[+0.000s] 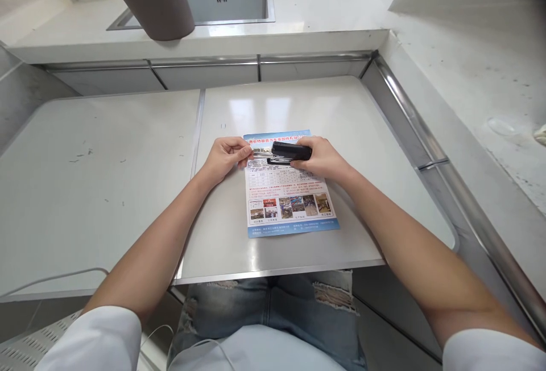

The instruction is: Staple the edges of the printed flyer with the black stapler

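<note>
Leftward, the left hand (225, 159) pinches a slim metal piece (261, 153) in its grip; next, a black stapler (290, 150) is over the far half of a printed flyer (292, 189) on the white counter (222, 251), its right end clasped in the grip of the right hand (323, 158).

Before you stands a glossy white folding table (256, 260), split by a metal seam (198, 126). Your printed flyer (292, 186) lies flat right of it; thin slivers (74, 161), possibly loose staples, dot the left half, where a pale cable (55, 276) crosses the near corner.
</note>
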`<state>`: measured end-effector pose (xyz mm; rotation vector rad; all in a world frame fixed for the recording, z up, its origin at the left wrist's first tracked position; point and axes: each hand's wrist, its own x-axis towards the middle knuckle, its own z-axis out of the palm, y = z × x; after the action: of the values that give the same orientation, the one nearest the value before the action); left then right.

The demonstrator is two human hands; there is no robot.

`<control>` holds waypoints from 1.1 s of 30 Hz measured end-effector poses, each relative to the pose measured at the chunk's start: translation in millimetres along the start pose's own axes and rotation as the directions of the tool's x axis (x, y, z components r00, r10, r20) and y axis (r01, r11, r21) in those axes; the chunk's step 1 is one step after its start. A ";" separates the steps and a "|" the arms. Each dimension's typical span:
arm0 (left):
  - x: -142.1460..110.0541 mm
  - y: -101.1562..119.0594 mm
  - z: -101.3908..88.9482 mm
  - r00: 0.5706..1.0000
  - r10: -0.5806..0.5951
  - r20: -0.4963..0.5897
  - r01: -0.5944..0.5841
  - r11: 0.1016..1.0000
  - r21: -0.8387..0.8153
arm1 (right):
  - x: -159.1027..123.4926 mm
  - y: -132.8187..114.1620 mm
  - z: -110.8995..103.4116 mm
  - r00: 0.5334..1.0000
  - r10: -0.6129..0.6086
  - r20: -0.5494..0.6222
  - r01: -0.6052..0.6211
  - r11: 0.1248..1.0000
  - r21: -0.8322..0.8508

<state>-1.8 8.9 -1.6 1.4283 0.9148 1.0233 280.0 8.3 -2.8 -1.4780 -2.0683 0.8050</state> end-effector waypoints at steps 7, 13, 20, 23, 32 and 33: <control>-4.3 3.9 5.7 0.997 0.012 0.073 -0.014 1.000 0.026 | -4.2 -8.6 -11.5 0.909 -0.251 -0.332 0.243 0.968 -0.066; -9.2 8.4 9.2 0.969 -0.013 0.248 0.011 1.000 0.009 | -14.0 -26.7 0.5 0.782 -0.543 -0.305 0.473 0.837 -0.275; -12.2 9.7 8.6 0.879 -0.112 0.463 0.113 0.993 0.025 | -15.1 -31.2 22.3 0.744 -0.632 -0.216 0.596 0.774 -0.213; -11.9 8.9 7.2 0.880 -0.096 0.465 0.112 0.994 -0.007 | -15.1 -30.4 21.6 0.729 -0.641 -0.240 0.611 0.768 -0.195; -14.5 13.9 4.8 0.925 -0.127 0.357 0.132 0.991 0.010 | -12.4 -22.8 11.9 0.764 -0.572 -0.300 0.541 0.820 -0.185; -14.2 13.4 5.3 0.944 -0.106 0.314 0.110 0.994 0.006 | -11.7 -21.7 7.6 0.769 -0.553 -0.321 0.521 0.833 -0.188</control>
<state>-1.6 -7.6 10.2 1.4631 0.7424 0.6931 263.8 -9.6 6.4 -0.8895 -2.0845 0.1903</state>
